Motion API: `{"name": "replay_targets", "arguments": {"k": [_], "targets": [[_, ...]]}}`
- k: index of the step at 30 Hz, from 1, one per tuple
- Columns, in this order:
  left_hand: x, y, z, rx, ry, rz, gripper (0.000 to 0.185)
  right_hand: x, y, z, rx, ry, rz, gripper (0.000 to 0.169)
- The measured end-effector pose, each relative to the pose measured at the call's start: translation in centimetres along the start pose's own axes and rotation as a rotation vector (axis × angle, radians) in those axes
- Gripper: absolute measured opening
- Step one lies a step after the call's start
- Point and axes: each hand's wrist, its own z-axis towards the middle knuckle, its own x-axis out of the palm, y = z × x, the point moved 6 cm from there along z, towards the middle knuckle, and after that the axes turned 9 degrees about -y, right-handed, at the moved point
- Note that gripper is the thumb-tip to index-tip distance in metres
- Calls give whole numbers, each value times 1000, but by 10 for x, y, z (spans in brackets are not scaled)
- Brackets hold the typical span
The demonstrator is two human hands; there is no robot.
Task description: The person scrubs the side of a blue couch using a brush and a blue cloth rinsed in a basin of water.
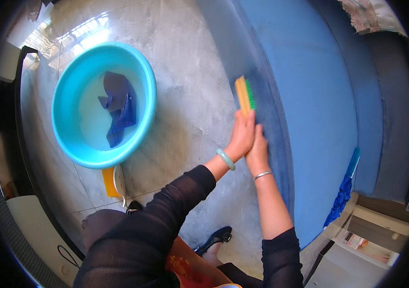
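My left hand (241, 134), with a pale green bangle at the wrist, grips the near end of a scrub brush (243, 94) that has a yellow-brown back and green bristles. The bristles face right, against the dark blue lower border of a blue upholstered sofa (316, 108). Pressed beside the left hand is my right hand (257, 149), with a silver bangle; its fingers are partly hidden, and whether it also holds the brush cannot be told. A turquoise plastic basin (150, 104) stands on the floor to the left, with a dark blue cloth (120, 93) in cloudy water.
An orange-yellow object (110, 183) lies beside the basin's near rim. A blue-handled duster (348, 180) leans at the sofa's right end, near a white cabinet (348, 266). Dark furniture (4, 108) edges the left. My black shoe (215, 239) is on the tiled floor.
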Motion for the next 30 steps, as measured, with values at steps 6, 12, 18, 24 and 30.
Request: {"name": "replay_targets", "arguments": {"k": [6, 12, 18, 24, 30], "targets": [[-2, 7, 7, -196, -19, 61, 42, 9, 15, -1, 37, 230, -239, 27], [21, -6, -25, 79, 90, -130, 38, -36, 9, -21, -7, -47, 159, 32], [8, 11, -41, -171, 60, 14, 44, -19, -18, -34, 125, 70, -157, 30], [31, 20, -100, -18, 134, -41, 43, -55, -57, -74, 142, 50, -156, 38], [22, 53, -124, -290, 226, 19, 52, -44, -52, -94, 91, 161, -332, 30]]}}
